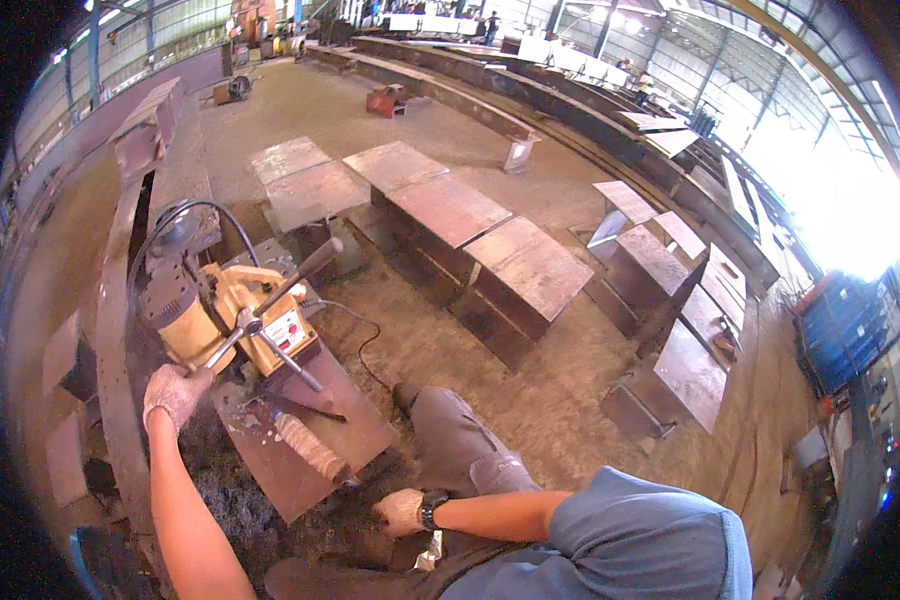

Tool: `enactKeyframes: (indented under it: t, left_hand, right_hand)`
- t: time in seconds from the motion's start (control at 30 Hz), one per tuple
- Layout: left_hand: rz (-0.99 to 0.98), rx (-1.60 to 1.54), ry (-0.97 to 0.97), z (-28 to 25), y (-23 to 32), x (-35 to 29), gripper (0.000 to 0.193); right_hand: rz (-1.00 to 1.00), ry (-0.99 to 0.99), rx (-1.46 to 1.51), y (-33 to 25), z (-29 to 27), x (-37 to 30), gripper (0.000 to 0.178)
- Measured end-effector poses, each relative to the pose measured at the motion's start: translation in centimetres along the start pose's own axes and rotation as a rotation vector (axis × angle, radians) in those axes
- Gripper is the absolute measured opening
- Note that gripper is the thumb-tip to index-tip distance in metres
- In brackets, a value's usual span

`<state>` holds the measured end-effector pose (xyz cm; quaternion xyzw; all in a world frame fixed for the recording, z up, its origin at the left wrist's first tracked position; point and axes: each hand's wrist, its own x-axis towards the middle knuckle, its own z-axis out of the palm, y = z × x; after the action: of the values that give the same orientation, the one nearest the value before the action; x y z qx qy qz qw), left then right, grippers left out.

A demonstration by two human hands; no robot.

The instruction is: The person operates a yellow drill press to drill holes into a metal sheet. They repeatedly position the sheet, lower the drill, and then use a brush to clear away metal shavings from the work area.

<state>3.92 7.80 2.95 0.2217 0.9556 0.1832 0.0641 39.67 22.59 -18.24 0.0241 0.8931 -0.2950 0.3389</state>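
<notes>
My gloved left hand (177, 390) is closed around one spoke of the three-armed handle (251, 325) on a yellow drilling machine (232, 300), which stands on a rust-brown steel beam (260, 450) to my front left. A white label panel (288, 331) with red and dark markings faces out beside the handle. My right hand (400, 513), below a dark wristwatch (433, 508), is curled near the beam's near edge; whether it grips anything, I cannot tell.
</notes>
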Motion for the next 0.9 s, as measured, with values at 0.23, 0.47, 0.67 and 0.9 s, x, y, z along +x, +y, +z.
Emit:
enactKeyframes:
  t: [0.23, 0.47, 0.67, 0.9]
  left_hand:
    - [-0.003, 0.112, -0.033, 0.5, -1.3, 1.3, 0.063]
    - [-0.051, 0.095, -0.049, -1.0, 2.5, -0.3, 0.065]
    - [-0.016, 0.124, 0.015, -0.8, 2.6, -0.5, 0.064]
    - [-0.001, 0.126, 0.074, 0.0, 2.0, -0.2, 0.064]
  right_hand:
    - [-0.106, 0.456, 0.137, -0.4, -1.8, 1.7, 0.041]
    - [-0.126, 0.586, 0.150, 1.9, -4.9, 4.4, 0.037]
    - [-0.166, 0.447, 0.070, 1.4, -6.5, 5.0, 0.046]
    - [0.092, 0.745, 0.111, 1.8, -7.1, 7.9, 0.083]
